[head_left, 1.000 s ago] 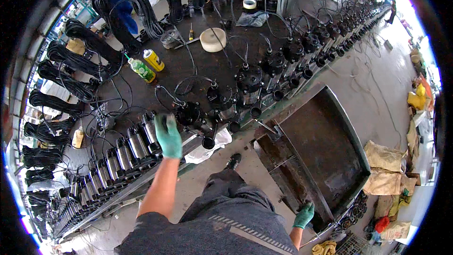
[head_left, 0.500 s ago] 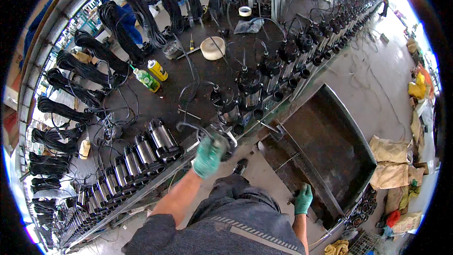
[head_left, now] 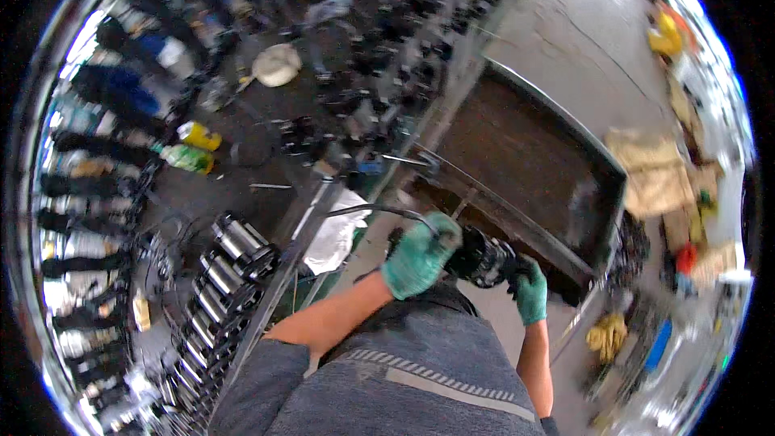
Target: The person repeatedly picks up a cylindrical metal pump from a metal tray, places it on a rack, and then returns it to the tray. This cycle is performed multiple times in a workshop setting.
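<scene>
Both my hands wear green gloves. My left hand [head_left: 418, 255] grips one end of a black pump-like cylinder [head_left: 483, 257] with a black cable [head_left: 379, 210] trailing from it. My right hand [head_left: 529, 292] holds the other end of the same cylinder. I hold it in front of my body, between the workbench [head_left: 266, 186] and a dark metal tray cart [head_left: 525, 161]. The picture is blurred by motion.
Rows of metal cylinders [head_left: 234, 250] lie on the bench at my left. A green bottle [head_left: 186, 158], a yellow can [head_left: 198, 136] and a white disc [head_left: 276, 64] sit further back. Coiled black cables [head_left: 81, 194] hang along the far left. Sacks [head_left: 658, 178] lie on the floor at right.
My left hand lifted a black cylinder off the bench and brought it to my body. My right hand rose to take its other end. My head turned right.
</scene>
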`<state>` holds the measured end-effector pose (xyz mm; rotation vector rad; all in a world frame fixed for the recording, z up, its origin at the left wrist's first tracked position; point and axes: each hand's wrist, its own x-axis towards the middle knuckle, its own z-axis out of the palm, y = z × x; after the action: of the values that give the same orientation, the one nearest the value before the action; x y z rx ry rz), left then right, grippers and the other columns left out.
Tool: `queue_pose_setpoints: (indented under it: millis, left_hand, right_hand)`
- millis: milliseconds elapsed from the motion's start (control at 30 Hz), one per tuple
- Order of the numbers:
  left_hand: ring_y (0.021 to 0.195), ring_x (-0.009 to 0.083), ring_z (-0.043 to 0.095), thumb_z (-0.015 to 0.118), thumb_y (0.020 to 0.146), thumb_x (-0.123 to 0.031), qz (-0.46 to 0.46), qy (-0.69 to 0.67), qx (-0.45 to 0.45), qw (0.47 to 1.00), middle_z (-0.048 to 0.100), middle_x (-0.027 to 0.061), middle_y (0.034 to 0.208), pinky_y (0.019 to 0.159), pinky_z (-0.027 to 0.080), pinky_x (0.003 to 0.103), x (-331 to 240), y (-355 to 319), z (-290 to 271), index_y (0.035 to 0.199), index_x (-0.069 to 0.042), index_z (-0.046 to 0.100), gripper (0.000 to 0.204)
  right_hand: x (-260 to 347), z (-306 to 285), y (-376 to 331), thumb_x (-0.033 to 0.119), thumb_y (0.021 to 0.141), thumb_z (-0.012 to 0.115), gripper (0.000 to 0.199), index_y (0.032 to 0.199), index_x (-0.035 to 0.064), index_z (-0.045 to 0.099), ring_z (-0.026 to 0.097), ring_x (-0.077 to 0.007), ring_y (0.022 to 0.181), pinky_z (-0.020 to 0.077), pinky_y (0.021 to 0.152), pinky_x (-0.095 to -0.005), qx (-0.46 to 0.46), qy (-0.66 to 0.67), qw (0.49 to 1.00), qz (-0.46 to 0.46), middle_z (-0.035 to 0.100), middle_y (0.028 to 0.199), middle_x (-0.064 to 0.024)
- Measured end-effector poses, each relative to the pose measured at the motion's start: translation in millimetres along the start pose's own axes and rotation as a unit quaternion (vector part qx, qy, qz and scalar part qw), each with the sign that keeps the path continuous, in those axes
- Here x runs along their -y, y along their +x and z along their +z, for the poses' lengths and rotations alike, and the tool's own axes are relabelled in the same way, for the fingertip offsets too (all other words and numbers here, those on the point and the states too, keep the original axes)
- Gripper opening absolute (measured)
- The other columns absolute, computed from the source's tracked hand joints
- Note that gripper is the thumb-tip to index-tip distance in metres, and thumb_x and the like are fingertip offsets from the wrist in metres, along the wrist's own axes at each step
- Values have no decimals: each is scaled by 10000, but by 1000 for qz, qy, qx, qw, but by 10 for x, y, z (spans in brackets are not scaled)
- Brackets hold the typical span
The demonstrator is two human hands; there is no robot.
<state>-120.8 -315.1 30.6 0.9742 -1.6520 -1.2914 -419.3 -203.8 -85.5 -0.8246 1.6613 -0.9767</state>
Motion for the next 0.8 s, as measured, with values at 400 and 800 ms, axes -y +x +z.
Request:
queue_pose_setpoints:
  millis: [400,800]
  left_hand:
    - [876,242,649,467,1052,-569,-326,117,-37,937,728,134,1026,811,522,395,1802,670,173,1176,-2,697,624]
    - [1039,304,699,587,1010,-393,-272,137,101,947,744,188,1095,945,525,389,1962,556,-220,1224,-25,691,438]
  right_hand:
    - [511,-171,281,195,838,668,291,1067,27,729,670,-424,953,538,871,-473,-120,-364,921,-75,693,1012,-240]
    - [552,229,554,224,874,641,320,1166,95,671,651,-433,1042,540,892,-510,-195,-434,876,-82,668,1148,-212]
